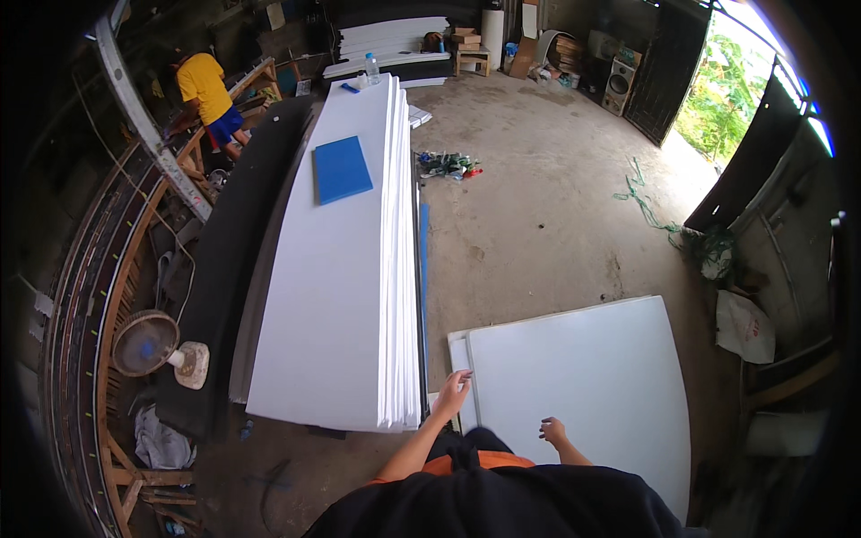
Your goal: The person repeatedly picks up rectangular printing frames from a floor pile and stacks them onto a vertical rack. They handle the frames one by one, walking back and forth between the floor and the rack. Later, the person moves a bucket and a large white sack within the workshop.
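Note:
A low stack of large white foam sheets (583, 377) lies in front of me on the right, its left edge slightly uneven. Close to that left edge is my left hand (451, 394), fingers loosely bent and apart, with nothing seen in it. Over the top sheet hovers or rests my right hand (552, 430), its fingers parted and empty; whether it touches the surface I cannot tell. To my left stands a tall stack of long white sheets (332, 296), bearing a blue rectangular pad (343, 170).
A bottle (372, 68) stands at the tall stack's far end. Left of it are a dark sheet pile (238, 242) and a fan (148, 345). A person in a yellow shirt (208, 87) works far left. Green twine (641, 193) lies on the concrete floor (529, 233) near the doorway.

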The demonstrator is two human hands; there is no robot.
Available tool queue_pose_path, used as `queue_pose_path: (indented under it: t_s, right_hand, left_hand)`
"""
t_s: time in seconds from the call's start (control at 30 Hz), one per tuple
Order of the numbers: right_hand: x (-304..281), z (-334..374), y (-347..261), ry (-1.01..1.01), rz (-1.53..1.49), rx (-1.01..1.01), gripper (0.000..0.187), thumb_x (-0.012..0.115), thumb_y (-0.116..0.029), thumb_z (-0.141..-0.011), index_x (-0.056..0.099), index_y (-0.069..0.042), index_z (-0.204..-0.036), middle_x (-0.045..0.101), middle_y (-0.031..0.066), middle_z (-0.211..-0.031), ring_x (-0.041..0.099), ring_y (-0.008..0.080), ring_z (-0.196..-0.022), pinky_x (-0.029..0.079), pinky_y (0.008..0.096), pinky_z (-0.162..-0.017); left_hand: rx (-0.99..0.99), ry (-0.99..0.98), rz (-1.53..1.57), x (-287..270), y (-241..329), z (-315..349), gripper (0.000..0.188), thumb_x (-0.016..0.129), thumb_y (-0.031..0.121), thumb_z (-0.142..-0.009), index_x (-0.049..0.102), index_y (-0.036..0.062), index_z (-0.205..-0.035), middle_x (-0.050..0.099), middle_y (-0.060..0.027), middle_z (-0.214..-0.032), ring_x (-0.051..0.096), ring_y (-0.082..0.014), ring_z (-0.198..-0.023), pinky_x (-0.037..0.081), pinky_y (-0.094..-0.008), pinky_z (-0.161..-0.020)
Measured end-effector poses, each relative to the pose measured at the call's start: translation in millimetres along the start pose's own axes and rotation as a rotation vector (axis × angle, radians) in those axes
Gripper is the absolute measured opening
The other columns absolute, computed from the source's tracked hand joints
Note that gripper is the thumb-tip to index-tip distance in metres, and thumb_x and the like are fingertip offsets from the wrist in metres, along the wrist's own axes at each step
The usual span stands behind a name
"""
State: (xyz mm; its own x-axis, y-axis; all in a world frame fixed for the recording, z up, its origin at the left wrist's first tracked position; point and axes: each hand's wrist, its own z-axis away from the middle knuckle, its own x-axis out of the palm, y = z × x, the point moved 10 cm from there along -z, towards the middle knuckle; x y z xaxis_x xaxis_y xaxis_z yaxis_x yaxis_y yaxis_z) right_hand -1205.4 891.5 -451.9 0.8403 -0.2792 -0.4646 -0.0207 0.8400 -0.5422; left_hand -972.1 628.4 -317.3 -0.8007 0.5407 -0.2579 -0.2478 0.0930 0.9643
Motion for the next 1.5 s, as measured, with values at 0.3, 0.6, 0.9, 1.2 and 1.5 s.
queue_pose_path:
  t_s: [0.3,0.6,0.9,1.2,1.5]
  right_hand:
    - [-28.8,-115.9,-95.8,-0.042,0.576,-0.205,0.029,0.061,-0.024,-0.072,0.060,-0.008,-0.095,0.062,0.0167,-0.086,0.060,0.0293,-0.081,0.047,0.0362,-0.071]
    - [-106.4,-363.3,-249.3,-0.074,0.280,-0.062,0.025,0.052,-0.011,-0.077,0.056,0.000,-0.099,0.063,0.0131,-0.078,0.063,0.0193,-0.060,0.050,0.0305,-0.050]
    - [-236.1,-458.9,-416.9,0.046,0.023,-0.131,0.029,0.050,-0.007,-0.076,0.055,-0.001,-0.103,0.063,0.0130,-0.082,0.064,0.0193,-0.067,0.050,0.0292,-0.064]
    - [-370.1,-480.6,-329.6,0.434,-0.417,0.156,0.029,0.049,-0.006,-0.075,0.054,0.000,-0.103,0.062,0.0154,-0.084,0.063,0.0212,-0.069,0.051,0.0313,-0.062]
    - [-393.5,-396.7,-224.2,0.699,-0.855,0.963,0.025,0.046,-0.010,-0.076,0.059,0.000,-0.095,0.062,0.0181,-0.082,0.063,0.0276,-0.066,0.050,0.0365,-0.063]
  left_hand:
    - [-0.086,0.244,-0.141,-15.5,-28.9,-118.9,0.019,0.047,0.003,-0.077,0.058,0.0064,-0.093,0.057,-0.0118,-0.086,0.057,-0.0255,-0.082,0.044,-0.0342,-0.074]
    - [-0.002,0.197,-0.348,-17.3,-40.8,-382.1,0.017,0.051,0.006,-0.076,0.058,0.0069,-0.092,0.057,-0.0140,-0.083,0.055,-0.0296,-0.082,0.044,-0.0362,-0.074]
    - [-0.166,0.168,-0.430,4.6,-28.9,-628.4,0.016,0.054,0.008,-0.074,0.060,0.0060,-0.089,0.059,-0.0137,-0.082,0.057,-0.0270,-0.075,0.046,-0.0347,-0.070]
    - [-0.029,-0.465,-0.735,186.4,-1.0,-840.3,0.018,0.055,0.011,-0.072,0.062,0.0110,-0.089,0.057,-0.0113,-0.085,0.055,-0.0253,-0.083,0.044,-0.0356,-0.076]
    - [0.103,-0.790,-0.726,497.4,75.5,-1035.8,0.020,0.054,0.011,-0.074,0.060,0.0103,-0.094,0.055,-0.0118,-0.091,0.054,-0.0255,-0.090,0.043,-0.0346,-0.080]
